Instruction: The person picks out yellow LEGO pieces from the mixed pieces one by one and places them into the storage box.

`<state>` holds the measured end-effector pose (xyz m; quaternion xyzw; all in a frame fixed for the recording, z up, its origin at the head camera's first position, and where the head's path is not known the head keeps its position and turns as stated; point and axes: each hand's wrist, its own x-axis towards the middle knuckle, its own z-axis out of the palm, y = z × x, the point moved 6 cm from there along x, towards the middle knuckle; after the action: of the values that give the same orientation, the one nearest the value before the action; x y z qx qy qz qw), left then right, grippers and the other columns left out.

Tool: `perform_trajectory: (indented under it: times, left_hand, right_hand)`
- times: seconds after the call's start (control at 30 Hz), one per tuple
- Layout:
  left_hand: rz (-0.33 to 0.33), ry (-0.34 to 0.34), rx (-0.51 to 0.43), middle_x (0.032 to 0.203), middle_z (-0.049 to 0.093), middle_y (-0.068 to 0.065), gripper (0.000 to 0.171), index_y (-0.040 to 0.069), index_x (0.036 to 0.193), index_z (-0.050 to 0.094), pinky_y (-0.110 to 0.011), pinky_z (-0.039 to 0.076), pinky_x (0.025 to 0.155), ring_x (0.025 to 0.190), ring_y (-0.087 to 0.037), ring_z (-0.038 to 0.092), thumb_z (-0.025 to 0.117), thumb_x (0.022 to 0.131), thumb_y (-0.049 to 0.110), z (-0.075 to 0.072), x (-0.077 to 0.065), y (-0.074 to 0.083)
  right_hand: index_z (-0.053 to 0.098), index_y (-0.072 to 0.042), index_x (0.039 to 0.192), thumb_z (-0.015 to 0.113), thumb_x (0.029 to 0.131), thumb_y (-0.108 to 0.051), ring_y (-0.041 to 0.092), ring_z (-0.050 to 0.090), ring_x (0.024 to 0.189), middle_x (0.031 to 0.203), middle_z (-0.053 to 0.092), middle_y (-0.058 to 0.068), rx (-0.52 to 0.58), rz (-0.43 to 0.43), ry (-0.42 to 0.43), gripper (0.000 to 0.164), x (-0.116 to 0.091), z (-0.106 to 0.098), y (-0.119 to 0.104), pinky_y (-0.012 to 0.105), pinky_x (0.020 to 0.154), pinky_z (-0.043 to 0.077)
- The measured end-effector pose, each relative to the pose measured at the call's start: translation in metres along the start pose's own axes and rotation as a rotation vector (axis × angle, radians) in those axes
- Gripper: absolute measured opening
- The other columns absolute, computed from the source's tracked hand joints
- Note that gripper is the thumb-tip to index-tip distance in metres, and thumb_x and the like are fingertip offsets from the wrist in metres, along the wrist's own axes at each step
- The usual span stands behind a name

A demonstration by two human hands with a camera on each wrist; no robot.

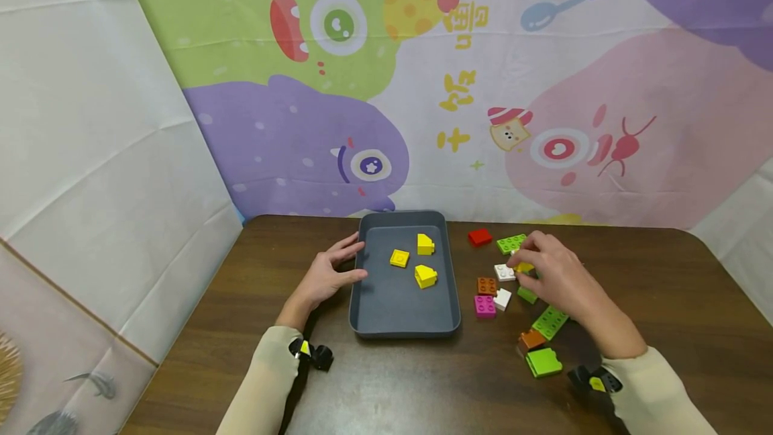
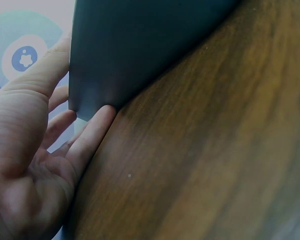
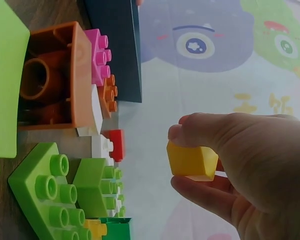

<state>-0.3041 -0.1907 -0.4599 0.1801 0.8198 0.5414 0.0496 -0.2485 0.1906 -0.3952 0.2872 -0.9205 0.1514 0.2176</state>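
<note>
My right hand point(image 1: 564, 277) pinches a yellow building block point(image 3: 192, 161) between thumb and fingertips, above the loose bricks to the right of the tray. In the right wrist view the block's plain sides show, while the fingers cover part of it. My left hand point(image 1: 323, 279) touches the left side of the dark grey tray point(image 1: 401, 326), its fingers spread and fairly straight along the rim. The left wrist view has those fingers point(image 2: 92, 135) against the tray's outer wall, low by the tabletop. Inside the tray lie a flat yellow brick point(image 1: 399, 258) and two sloped yellow bricks point(image 1: 425, 276).
Right of the tray are a red brick point(image 1: 480, 237), a pink brick point(image 1: 485, 306), orange bricks point(image 1: 486, 286), white bricks point(image 1: 502, 299) and several green ones point(image 1: 550, 322). A lime brick point(image 1: 543, 362) lies nearest the front. Behind the wooden table point(image 1: 386, 381) hangs a cartoon-printed cloth point(image 1: 459, 180).
</note>
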Motion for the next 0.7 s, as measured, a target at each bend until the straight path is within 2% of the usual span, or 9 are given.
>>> perform_trajectory:
  times: [0.7]
  left_hand:
    - [0.001, 0.002, -0.012, 0.163, 0.033, -0.018, 0.067, -0.002, 0.144, 0.051, -0.062, 0.033, 0.116, 0.139, -0.042, 0.044, 0.079, 0.087, 0.016, 0.0, -0.0004, -0.0002]
  right_hand:
    - [0.079, -0.012, 0.091, 0.086, 0.073, -0.005, 0.023, 0.056, 0.085, 0.095, 0.06, 0.006, 0.046, 0.092, -0.117, 0.021, -0.0013, 0.0095, 0.0087, 0.043, 0.068, 0.055]
